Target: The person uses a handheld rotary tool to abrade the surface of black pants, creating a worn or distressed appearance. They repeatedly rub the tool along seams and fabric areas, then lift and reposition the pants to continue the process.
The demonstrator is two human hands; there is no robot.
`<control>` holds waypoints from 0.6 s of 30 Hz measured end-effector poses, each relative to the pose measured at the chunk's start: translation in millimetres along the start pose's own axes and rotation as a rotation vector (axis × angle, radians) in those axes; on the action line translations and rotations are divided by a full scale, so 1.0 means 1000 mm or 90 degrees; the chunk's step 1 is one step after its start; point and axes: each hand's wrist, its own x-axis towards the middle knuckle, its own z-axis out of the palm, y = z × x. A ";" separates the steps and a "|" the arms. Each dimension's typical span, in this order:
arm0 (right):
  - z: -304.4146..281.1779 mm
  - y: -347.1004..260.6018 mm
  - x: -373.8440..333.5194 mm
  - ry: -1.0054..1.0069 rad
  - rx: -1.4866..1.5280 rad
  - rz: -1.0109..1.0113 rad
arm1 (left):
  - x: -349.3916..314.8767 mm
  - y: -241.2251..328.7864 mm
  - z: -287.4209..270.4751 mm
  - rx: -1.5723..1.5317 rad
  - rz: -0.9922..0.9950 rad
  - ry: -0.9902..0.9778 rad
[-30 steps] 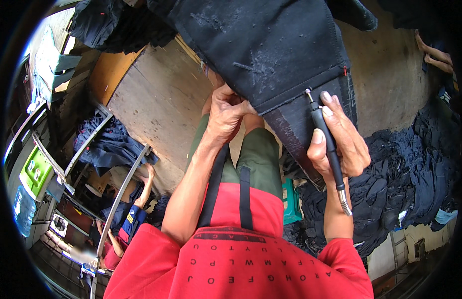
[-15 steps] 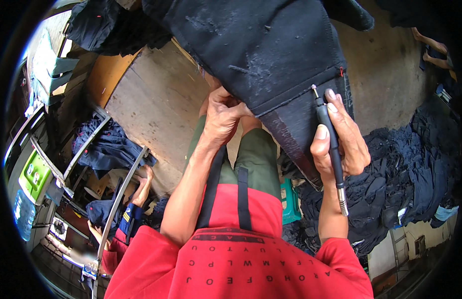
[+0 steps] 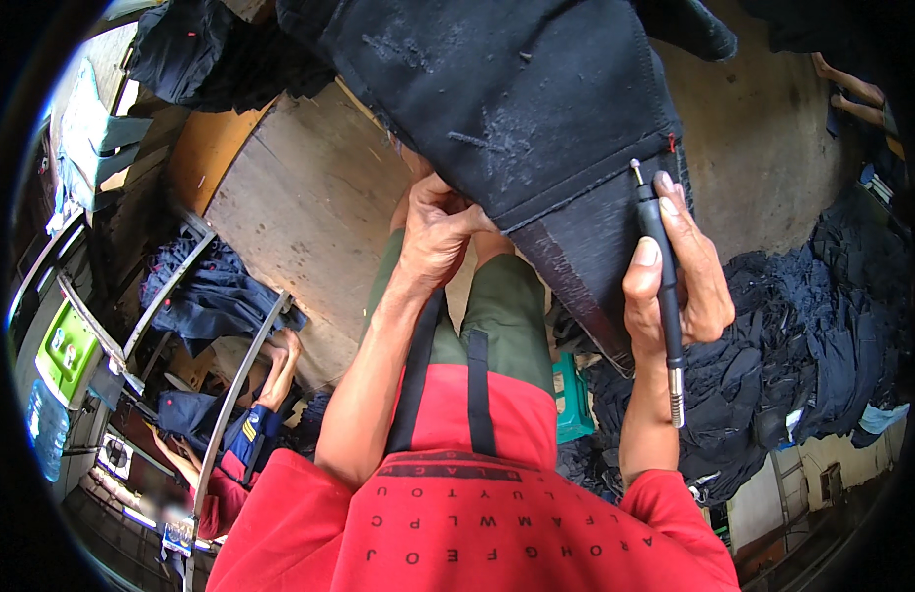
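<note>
A black denim garment (image 3: 536, 99) with a stitched hem lies over a dark flat board (image 3: 615, 237) in front of me. Rough, paler worn patches mark its cloth, and a small red tag shows near the hem's right end. At the hem's left corner my left hand (image 3: 440, 232) pinches the fabric edge. My right hand (image 3: 685, 271) grips a black pen-shaped rotary grinder (image 3: 661, 281) between thumb and fingers. Its small pale round tip points up, close to the hem near the red tag; whether it touches the cloth I cannot tell.
A big heap of dark garments (image 3: 773, 355) lies at the right. More dark clothes (image 3: 216, 291) hang at the left by metal rails (image 3: 242, 385). A green plastic stool (image 3: 573, 400) stands beside my leg. Another person (image 3: 235, 459) sits at the lower left; someone's limbs (image 3: 857, 94) show at far right.
My right hand and the grinder have shifted slightly right, the tip moving along the hem toward the red tag. My left hand keeps its pinch on the corner.
</note>
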 end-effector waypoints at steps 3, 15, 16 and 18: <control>-0.001 -0.001 0.000 0.004 0.000 0.021 | 0.000 -0.001 0.000 -0.001 0.001 0.000; 0.000 -0.001 0.000 0.030 -0.015 0.051 | 0.000 -0.001 -0.001 -0.007 -0.004 -0.013; 0.000 0.000 0.000 0.035 -0.015 0.054 | 0.000 -0.001 -0.001 -0.011 0.003 -0.020; 0.002 0.001 0.001 0.041 -0.011 0.044 | 0.001 -0.001 -0.001 -0.004 0.008 -0.017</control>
